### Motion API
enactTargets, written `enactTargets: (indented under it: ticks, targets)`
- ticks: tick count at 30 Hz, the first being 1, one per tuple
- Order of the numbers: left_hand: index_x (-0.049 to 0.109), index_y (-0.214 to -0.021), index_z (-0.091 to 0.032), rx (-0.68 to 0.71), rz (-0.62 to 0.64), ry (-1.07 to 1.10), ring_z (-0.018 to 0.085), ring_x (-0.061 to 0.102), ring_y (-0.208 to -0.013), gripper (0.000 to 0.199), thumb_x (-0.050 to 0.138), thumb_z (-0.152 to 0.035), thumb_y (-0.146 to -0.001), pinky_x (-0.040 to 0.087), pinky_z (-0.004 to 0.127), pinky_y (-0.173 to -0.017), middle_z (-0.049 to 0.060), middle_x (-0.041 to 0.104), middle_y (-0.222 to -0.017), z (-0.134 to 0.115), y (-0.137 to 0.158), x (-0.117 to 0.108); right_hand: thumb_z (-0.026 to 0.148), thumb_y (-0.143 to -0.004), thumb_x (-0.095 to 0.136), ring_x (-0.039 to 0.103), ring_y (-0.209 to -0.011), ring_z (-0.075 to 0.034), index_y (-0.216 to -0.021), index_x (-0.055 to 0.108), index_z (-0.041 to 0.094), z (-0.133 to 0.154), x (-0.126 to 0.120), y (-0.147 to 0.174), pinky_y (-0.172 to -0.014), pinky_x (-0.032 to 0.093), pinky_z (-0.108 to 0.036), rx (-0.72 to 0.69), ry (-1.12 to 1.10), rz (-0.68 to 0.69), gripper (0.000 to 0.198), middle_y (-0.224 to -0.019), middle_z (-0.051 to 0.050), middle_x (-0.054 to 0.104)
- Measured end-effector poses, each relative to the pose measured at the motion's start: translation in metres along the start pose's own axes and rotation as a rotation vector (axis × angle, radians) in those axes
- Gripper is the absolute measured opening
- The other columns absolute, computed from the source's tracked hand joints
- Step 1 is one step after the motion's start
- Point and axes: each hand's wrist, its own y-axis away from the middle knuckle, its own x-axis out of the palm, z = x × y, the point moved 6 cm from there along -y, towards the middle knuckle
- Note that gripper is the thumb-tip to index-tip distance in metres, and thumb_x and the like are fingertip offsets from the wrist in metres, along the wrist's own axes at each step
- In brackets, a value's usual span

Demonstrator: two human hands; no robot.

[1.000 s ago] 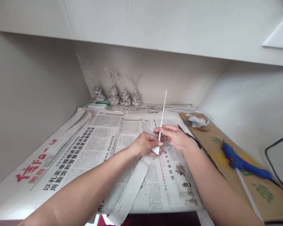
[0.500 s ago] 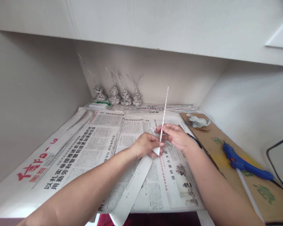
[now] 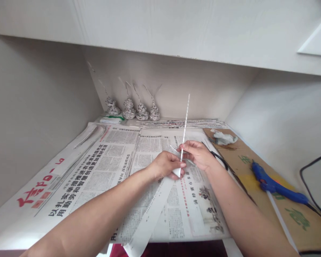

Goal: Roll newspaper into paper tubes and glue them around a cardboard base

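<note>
Bare forearms (image 3: pixel 104 210), bare wrists (image 3: pixel 149 173), bare hands (image 3: pixel 163 164)

The paper strip (image 3: pixel 153 215) overlies newspapers (image 3: pixel 116 159), left of the glue gun (image 3: pixel 276 187).

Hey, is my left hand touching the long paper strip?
Touching: the head view shows the left hand pinching the upper end of the paper strip, at the foot of the paper stick.

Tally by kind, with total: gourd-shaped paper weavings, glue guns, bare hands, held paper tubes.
Gourd-shaped paper weavings: 4
Blue glue gun: 1
Bare hands (left hand, right hand): 2
Held paper tube: 1
Total: 8
</note>
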Motion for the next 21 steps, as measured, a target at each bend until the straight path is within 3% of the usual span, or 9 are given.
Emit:
enactTargets:
  ticks: [6,11,17,21]
  targets:
    - [0.066,-0.080,-0.010,-0.009,0.033,0.032,0.017,0.064,-0.064,0.035,0.069,-0.043,-0.068,0.051,0.029,-0.056,0.008,0.067,-0.074,-0.0021,0.0014,0.0031,0.037,-0.072,0.071,0.061,-0.075,-0.017,-0.083,0.071,0.017,-0.0027,0.0064,0.0015,-0.067,0.050,-0.031,0.035,0.038,0.118,0.023,-0.085,-0.007,0.067]
    - [0.064,-0.072,-0.010,-0.005,0.040,0.023,0.017,0.064,-0.066,0.035,0.070,-0.044,-0.067,0.051,0.028,-0.058,0.009,0.067,-0.073,-0.0043,0.0030,0.0039,0.033,-0.065,0.077,0.059,-0.071,-0.015,-0.068,0.068,0.017,0.0023,0.0002,-0.0004,-0.063,0.048,-0.026,-0.040,0.052,-0.031,0.018,-0.074,-0.003,0.065]
    - [0.065,-0.080,-0.010,-0.010,0.026,0.047,0.018,0.064,-0.065,0.036,0.069,-0.043,-0.068,0.051,0.029,-0.056,0.008,0.067,-0.073,-0.0023,0.0014,0.0024,0.039,-0.069,0.073,0.059,-0.065,-0.014,-0.078,0.071,0.015,-0.0013,0.0096,0.0026,-0.061,0.047,-0.027,0.028,0.134,0.120,0.025,-0.077,-0.006,0.067]
    - [0.065,-0.076,-0.009,0.001,0.035,0.044,0.018,0.065,-0.066,0.035,0.069,-0.043,-0.069,0.051,0.028,-0.056,0.009,0.067,-0.072,-0.0030,0.0016,0.0022,0.034,-0.065,0.077,0.056,-0.059,-0.011,-0.065,0.066,0.016,0.0008,0.0047,0.0020,-0.058,0.046,-0.025,-0.017,0.115,0.016,0.021,-0.067,-0.001,0.063]
